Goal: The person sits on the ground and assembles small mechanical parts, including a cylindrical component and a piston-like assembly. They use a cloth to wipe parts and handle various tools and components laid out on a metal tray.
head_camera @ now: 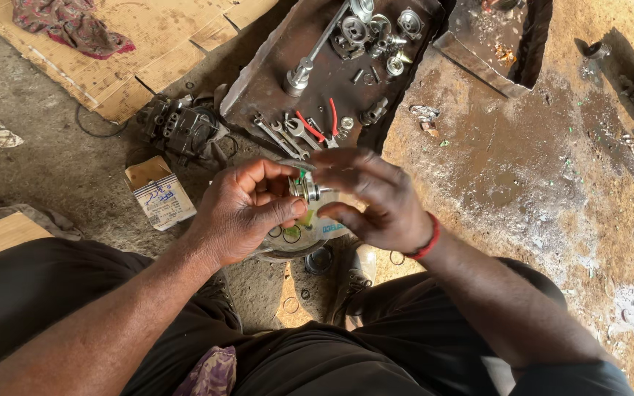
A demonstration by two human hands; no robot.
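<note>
Both of my hands meet over my lap, above the dirt floor. With my left hand (247, 209) I curl thumb and fingers around a small round metal part (304, 189), silvery, with a bit of green showing at its top edge. It sits between the two hands, held up in the air. My right hand (376, 198) closes in from the other side, fingertips pinching the same part on its right end; a red band (428, 238) circles that wrist.

Just under the hands lies a flat round plate (288, 246) with a few thin black rubber rings (291, 233) on it, and a scrap of white and blue packaging (332, 226) beside them. Another dark ring (318, 260) lies on the ground near my knee, with a loose thin one (290, 304) lower down.

Ahead of me rests a rusty metal tray (266, 84) carrying several spanners (288, 136), red-handled pliers (321, 126), a long steel shaft (315, 51) and a cluster of round silver machine parts (372, 33). Left of the tray sits a dark, greasy engine component (181, 128), and near it a small cardboard box (159, 192). Flattened cardboard (148, 44) covers the ground farther off, with a patterned red cloth (71, 23) lying on it.
</note>
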